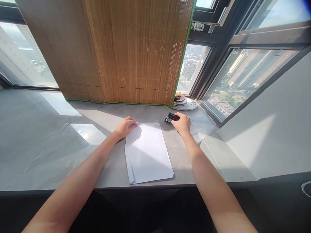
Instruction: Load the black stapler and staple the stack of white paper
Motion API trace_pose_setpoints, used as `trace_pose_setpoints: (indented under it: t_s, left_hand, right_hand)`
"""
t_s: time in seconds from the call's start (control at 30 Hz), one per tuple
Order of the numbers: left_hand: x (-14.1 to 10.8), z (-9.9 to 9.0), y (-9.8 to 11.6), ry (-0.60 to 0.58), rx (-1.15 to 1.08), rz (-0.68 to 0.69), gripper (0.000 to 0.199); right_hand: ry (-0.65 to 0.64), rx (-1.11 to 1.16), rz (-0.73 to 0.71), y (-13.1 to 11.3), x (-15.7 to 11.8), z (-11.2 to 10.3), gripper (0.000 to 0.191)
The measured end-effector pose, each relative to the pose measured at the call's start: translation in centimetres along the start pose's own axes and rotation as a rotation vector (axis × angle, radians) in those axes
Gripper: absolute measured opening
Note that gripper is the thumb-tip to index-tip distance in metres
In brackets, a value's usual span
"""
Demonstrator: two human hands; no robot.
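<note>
White sheets of paper [149, 152] lie stacked on the grey sill, with the lower left corner curled and the edges slightly uneven. My left hand [125, 127] is at the stack's top left corner, its fingers closed on that edge; the thumb is mostly hidden. To the right of the paper, my right hand [182, 123] grips a black stapler [173, 117]. The stapler's jaws point left and stand apart from the paper. Faint marks show near the paper's top right corner.
A bamboo mat [136, 58] with green edging stands upright behind the paper. Stacked plates [184, 103] sit in the corner by the windows. The grey sill [109, 174] ends at a front edge near me, and a white wall [272, 129] rises on the right.
</note>
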State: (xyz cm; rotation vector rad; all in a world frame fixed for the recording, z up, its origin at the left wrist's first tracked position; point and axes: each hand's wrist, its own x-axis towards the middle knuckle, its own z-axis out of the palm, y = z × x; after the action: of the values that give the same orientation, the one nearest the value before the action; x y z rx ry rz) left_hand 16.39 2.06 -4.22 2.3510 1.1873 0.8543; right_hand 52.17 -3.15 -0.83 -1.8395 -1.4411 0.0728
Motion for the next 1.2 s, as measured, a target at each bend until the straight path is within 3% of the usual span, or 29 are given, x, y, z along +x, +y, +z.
trace_pose_setpoints:
  t_s: [0.27,0.57,0.67,0.8,1.2]
  left_hand:
    - [-0.1,-0.9,1.0,0.188,-0.210,-0.096,0.019]
    - [0.0,-0.6,0.8,0.209,-0.268,-0.113,0.016]
    - [0.0,-0.6,0.8,0.180,-0.272,-0.090,0.017]
    - [0.0,-0.6,0.8,0.184,-0.275,-0.088,0.018]
    - [0.0,-0.4,0.9,0.173,-0.282,-0.071,0.019]
  right_hand:
    - [-0.179,0.115,-0.145,-0.1,-0.1,1.1,0.029]
    - [-0.338,0.049,-0.311,-1.4,-1.0,1.0,0.027]
    - [-0.342,0.008,-0.369,-2.1,-1.2,1.0,0.023]
    - [-0.359,-0.031,-0.279,-2.4,-1.1,1.4,0.049]
    - [-0.328,-0.111,-0.336,-2.0,-1.2,2.4,0.044]
